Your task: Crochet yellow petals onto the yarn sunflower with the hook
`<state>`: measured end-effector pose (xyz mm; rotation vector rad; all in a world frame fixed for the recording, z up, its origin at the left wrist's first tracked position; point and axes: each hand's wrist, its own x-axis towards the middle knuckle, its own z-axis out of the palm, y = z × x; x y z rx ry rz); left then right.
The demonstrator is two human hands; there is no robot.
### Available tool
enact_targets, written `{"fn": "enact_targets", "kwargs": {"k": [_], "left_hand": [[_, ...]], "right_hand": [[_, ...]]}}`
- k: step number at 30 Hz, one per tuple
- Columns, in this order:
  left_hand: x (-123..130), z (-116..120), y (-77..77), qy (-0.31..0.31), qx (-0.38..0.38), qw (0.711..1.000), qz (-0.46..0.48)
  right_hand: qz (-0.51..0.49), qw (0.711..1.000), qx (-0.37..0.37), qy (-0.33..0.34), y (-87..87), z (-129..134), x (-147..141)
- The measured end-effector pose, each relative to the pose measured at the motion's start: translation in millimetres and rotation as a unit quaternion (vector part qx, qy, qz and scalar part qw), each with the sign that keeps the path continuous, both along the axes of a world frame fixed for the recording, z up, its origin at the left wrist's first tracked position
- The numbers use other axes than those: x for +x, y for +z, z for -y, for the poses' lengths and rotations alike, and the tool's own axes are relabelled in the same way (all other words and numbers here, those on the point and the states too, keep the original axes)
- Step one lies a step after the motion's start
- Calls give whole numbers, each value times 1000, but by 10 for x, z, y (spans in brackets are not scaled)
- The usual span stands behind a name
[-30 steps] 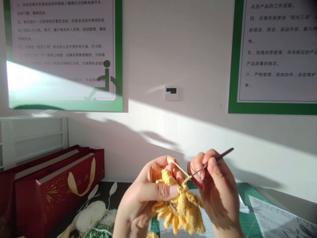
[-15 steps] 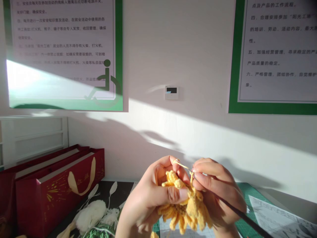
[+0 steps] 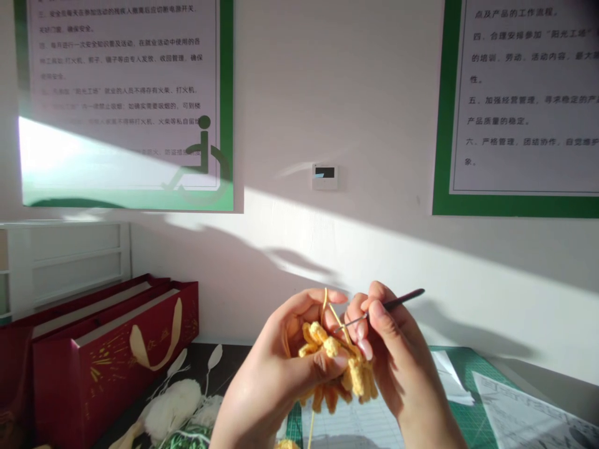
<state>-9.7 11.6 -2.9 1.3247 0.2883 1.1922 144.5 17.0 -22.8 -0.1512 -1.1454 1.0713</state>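
A yellow crocheted flower point(image 3: 358, 377) with many narrow petals hangs between my hands, above the table. My left hand point(image 3: 285, 355) pinches it, thumb pressed across the front petals, and a strand of yellow yarn point(image 3: 326, 299) runs over the raised index finger. In my right hand point(image 3: 390, 337) is a crochet hook point(image 3: 405, 298), its dark handle pointing up and right. The hook's thin metal tip lies by the yarn, just above the flower. Whether the tip has caught a loop I cannot tell. Another yarn strand drops below the flower towards a yellow piece at the bottom edge.
Red gift bags point(image 3: 135, 355) stand at the left beside a white rack point(image 3: 70, 255). White fluffy yarn pieces point(image 3: 173, 405) and green strands point(image 3: 187, 436) lie near them. Printed sheets point(image 3: 528, 411) rest on a green cutting mat point(image 3: 468, 368). Behind is a wall with posters.
The crochet hook has swung round: its handle pointed down and right before, now up and right. My right hand has turned with it, and the flower has tilted slightly.
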Motion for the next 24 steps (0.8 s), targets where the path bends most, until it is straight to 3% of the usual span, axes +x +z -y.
{"fn": "enact_targets", "kwargs": {"k": [3, 5, 7, 9, 11, 13, 14, 16, 19, 24], "left_hand": [[36, 72, 13, 29, -18, 999, 12], [58, 109, 25, 44, -25, 999, 19], [77, 133, 34, 60, -22, 998, 20], [89, 132, 31, 69, -15, 997, 17], [91, 99, 13, 47, -19, 998, 25], [82, 39, -18, -17, -42, 998, 41], [74, 6, -34, -56, -56, 996, 49], [56, -52, -58, -125, -85, 988, 43], [23, -86, -39, -114, -84, 989, 44], [-25, -57, 52, -106, -61, 992, 25]], "right_hand": [[12, 996, 33, -79, -58, -31, -35], [38, 976, 88, -197, -86, -39, -17], [103, 913, 180, -352, -101, -43, 39], [179, 819, 276, -470, -110, -55, 111], [182, 795, 307, -490, -128, -81, 163], [144, 779, 374, -483, -155, -114, 162], [118, 787, 385, -468, -169, -126, 141], [67, 855, 332, -393, -181, -129, 73], [-37, 914, 248, -320, -142, -74, -7], [-59, 973, 123, -187, -4, 9, 31]]}}
